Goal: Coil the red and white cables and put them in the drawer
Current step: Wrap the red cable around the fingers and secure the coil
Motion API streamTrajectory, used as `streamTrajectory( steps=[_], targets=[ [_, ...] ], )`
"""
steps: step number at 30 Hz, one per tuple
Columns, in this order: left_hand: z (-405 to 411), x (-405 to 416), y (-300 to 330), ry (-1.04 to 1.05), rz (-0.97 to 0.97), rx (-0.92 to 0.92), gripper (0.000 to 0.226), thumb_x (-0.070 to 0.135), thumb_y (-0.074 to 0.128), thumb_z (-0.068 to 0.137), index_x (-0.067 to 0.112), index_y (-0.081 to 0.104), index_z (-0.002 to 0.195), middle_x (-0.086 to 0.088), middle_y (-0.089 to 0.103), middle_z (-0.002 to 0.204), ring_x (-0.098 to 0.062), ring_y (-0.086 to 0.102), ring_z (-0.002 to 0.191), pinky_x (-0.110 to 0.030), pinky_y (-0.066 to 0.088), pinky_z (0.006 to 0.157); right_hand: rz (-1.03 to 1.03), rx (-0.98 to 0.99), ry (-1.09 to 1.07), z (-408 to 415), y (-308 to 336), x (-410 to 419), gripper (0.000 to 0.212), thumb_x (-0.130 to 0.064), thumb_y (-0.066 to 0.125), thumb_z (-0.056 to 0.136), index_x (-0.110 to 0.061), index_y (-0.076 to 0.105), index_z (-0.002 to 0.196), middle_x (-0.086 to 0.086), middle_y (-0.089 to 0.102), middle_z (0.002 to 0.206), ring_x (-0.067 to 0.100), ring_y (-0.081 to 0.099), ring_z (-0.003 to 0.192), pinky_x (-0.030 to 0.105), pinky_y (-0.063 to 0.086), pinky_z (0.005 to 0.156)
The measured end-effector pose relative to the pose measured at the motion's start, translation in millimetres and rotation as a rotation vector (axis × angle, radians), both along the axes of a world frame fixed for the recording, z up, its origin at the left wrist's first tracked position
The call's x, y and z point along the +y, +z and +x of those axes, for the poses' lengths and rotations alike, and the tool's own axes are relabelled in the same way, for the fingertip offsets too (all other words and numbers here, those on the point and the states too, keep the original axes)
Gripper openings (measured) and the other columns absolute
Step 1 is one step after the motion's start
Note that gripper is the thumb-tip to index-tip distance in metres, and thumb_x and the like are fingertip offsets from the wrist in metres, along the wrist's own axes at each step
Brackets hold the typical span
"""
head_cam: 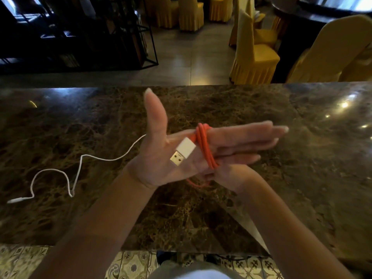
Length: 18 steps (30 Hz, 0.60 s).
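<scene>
Head view: left hand [181, 150] flat, fingers straight, red cable [206, 146] looped around them; right hand [227, 176] beneath, grip unclear. White cable [80, 162] loose on bench [302, 137]. Loops may slip off straight fingers.

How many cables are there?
2. The red cable is wrapped around the straight fingers of the left hand. The white cable lies loose on the marble table, left of the hands.

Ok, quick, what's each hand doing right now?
Left hand: open, fingers straight, red cable wound around them.
Right hand: mostly hidden beneath the left; grip cannot be told.
</scene>
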<state>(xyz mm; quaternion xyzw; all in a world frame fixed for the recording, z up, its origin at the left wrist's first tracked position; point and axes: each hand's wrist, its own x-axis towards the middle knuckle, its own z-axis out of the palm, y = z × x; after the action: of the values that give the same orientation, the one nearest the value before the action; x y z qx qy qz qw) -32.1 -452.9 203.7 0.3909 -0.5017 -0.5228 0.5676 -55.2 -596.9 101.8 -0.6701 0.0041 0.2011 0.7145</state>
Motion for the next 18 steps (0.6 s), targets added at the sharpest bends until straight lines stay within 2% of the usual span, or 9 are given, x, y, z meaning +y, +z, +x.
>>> streamTrajectory(
  steps=[1,3,6,8,11,14,18],
  targets=[
    [8,2,1,0.082,-0.053,0.050,0.140,0.095,0.009,0.070,-0.018,-0.006,0.151,-0.046,0.007,0.158,-0.060,0.007,0.150,-0.068,-0.003,0.124,0.097,-0.051,0.042,-3,2,1,0.039,-0.030,0.046,0.099,-0.020,0.050,0.062,-0.006,0.044,0.051,0.012,0.037,0.046,0.027,0.028,0.048],
    [15,6,11,0.242,-0.135,0.162,0.138,0.090,0.006,0.062,-0.013,-0.004,0.154,-0.038,0.003,0.164,-0.049,0.007,0.155,-0.059,0.003,0.128,0.235,-0.121,0.148,-9,8,6,0.051,-0.040,0.041,0.104,-0.015,0.044,0.060,0.013,0.027,0.056,0.024,0.020,0.050,0.033,0.016,0.049],
    [35,14,5,0.466,-0.161,0.164,0.132,0.086,-0.010,0.063,-0.005,0.005,0.157,-0.031,0.010,0.167,-0.039,0.015,0.157,-0.051,0.009,0.129,0.242,-0.157,0.120,-12,9,2,0.056,-0.049,0.042,0.102,-0.014,0.035,0.060,0.012,0.023,0.060,0.020,0.019,0.051,0.030,0.019,0.049],
    [45,21,-7,0.569,-0.180,0.174,0.129,0.084,-0.013,0.066,-0.004,0.010,0.157,-0.027,0.012,0.168,-0.038,0.014,0.158,-0.052,0.005,0.130,0.210,-0.189,0.027,-15,14,-2,0.048,-0.043,0.048,0.102,-0.017,0.040,0.063,-0.002,0.030,0.060,0.012,0.024,0.051,0.022,0.024,0.049],
    [51,28,-16,0.575,-0.250,0.338,0.133,0.092,-0.014,0.072,-0.007,0.014,0.156,-0.025,0.012,0.169,-0.037,0.013,0.158,-0.049,0.005,0.130,0.191,-0.247,-0.120,-16,22,-9,0.036,-0.031,0.049,0.102,-0.017,0.044,0.069,-0.010,0.035,0.060,0.008,0.026,0.052,0.019,0.024,0.047],
    [54,29,-16,0.590,-0.311,0.434,0.134,0.093,-0.013,0.072,-0.006,0.014,0.157,-0.025,0.014,0.169,-0.036,0.014,0.158,-0.046,0.009,0.129,0.176,-0.294,-0.242,-11,28,-9,0.037,-0.029,0.050,0.101,-0.016,0.042,0.067,-0.011,0.035,0.058,0.008,0.026,0.050,0.024,0.018,0.046],
    [55,21,-13,0.563,-0.415,0.541,0.129,0.094,-0.003,0.076,-0.006,0.015,0.156,-0.024,0.012,0.170,-0.036,0.013,0.159,-0.043,0.008,0.130,0.122,-0.312,-0.442,-2,31,-16,0.043,-0.024,0.052,0.106,-0.015,0.043,0.065,-0.015,0.039,0.052,0.004,0.029,0.044,0.016,0.025,0.043]
  ],
)
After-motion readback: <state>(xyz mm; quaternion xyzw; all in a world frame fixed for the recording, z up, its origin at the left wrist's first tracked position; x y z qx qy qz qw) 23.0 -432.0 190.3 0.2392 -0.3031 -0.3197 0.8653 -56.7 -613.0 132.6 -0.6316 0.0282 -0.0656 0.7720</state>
